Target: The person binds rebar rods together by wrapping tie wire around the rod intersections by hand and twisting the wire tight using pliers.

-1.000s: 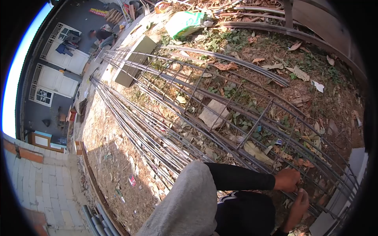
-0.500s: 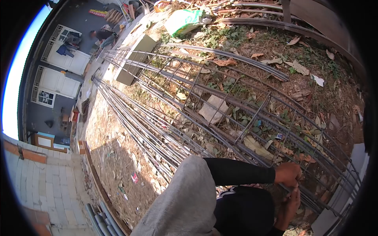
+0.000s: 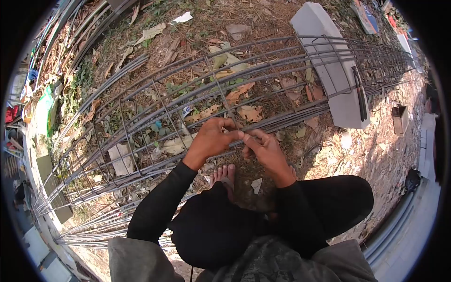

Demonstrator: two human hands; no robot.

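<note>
Just above the near-side bars of a long steel rebar cage (image 3: pixel 221 84), my two hands meet fingertip to fingertip. My left hand (image 3: pixel 213 139) is closed in a pinch beside a stirrup. Thumb and forefinger of my right hand (image 3: pixel 267 152) are pressed together, touching the left fingertips. Whatever they pinch is too small to make out. The cage is long bars crossed by square stirrups, lying across the ground in front of me. It rests on a grey block (image 3: pixel 329 77) at the right, where a dark-handled tool like pincers (image 3: pixel 360 94) lies.
A second block (image 3: pixel 51 188) supports the cage's far left end. Loose bars (image 3: pixel 108 221) lie at lower left. A stone (image 3: pixel 121 159) and dry leaves are under the cage. My bare foot (image 3: pixel 223 175) is close to the bars. Grey pipes (image 3: pixel 390 230) lie at lower right.
My view has swung from the left end of the cage to straight down over my hands, showing the right block and tool. Both hands stay close together at the bars.
</note>
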